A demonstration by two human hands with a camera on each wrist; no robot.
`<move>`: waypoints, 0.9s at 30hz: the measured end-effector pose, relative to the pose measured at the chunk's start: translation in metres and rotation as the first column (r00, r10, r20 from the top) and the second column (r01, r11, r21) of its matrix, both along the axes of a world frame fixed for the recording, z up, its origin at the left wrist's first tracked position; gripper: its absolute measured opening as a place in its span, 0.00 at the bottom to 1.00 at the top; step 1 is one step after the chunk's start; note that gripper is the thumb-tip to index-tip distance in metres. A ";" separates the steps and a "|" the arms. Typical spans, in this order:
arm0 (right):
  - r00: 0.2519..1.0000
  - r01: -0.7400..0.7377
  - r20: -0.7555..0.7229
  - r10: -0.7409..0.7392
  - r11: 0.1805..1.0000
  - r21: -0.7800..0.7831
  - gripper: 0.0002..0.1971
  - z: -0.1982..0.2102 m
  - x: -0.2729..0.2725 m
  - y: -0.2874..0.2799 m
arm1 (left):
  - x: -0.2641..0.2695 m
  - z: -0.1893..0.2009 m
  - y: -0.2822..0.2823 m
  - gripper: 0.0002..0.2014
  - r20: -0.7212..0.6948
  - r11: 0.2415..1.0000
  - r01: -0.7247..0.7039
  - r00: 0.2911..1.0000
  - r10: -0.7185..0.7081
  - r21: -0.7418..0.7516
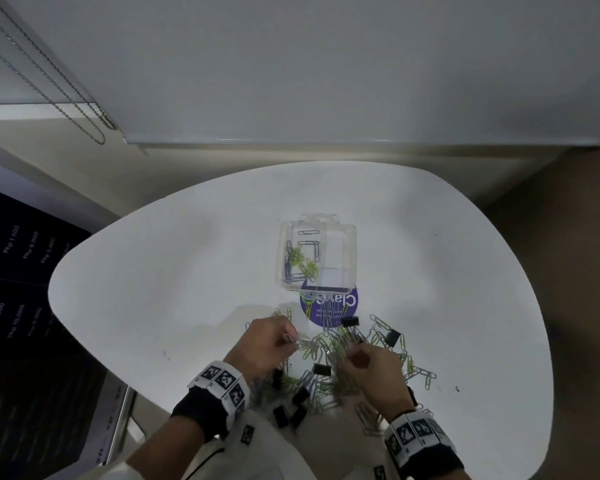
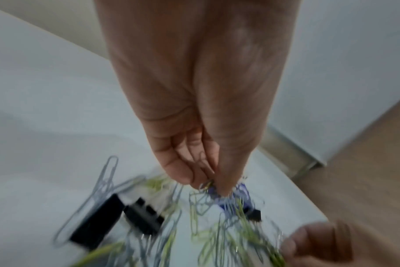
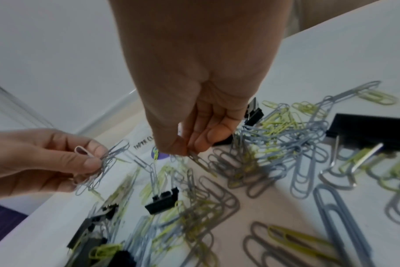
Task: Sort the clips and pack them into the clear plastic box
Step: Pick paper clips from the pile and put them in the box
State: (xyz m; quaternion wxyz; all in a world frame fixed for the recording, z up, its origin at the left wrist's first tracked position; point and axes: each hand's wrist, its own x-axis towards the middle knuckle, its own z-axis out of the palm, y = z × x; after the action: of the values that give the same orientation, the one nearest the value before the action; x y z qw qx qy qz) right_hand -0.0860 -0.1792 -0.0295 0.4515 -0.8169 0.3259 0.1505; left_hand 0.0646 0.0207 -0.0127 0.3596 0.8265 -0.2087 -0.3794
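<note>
A clear plastic box [image 1: 351, 237] stands open mid-table, with several grey and yellow-green paper clips in its left compartment. A loose pile of grey and yellow-green paper clips [image 1: 378, 344] mixed with black binder clips [image 1: 392, 337] lies on the near side of the table. My left hand [image 1: 291, 338] hovers over the pile's left side and pinches a bunch of grey paper clips [image 3: 103, 162]. My right hand [image 1: 352, 353] is low over the pile's middle, thumb and fingers pinching one grey paper clip [image 3: 198, 159] that still touches the heap.
A round purple label [image 1: 329, 308] lies on the white table [image 1: 153, 271] between box and pile. More binder clips [image 1: 284, 414] sit near the table's front edge by my body. A wall lies beyond the table's far edge.
</note>
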 end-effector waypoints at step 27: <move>0.953 -0.052 0.304 0.022 0.994 0.093 0.05 0.030 0.110 -0.007 | 0.025 -0.016 0.027 0.05 0.219 0.998 -0.025 0.976 0.011 0.064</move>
State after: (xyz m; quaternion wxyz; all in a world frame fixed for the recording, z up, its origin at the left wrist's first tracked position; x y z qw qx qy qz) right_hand 0.0240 -0.1860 0.0007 0.5335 -0.8126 0.2297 0.0483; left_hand 0.0900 0.0481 -0.0284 0.3103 0.8766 -0.2267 -0.2897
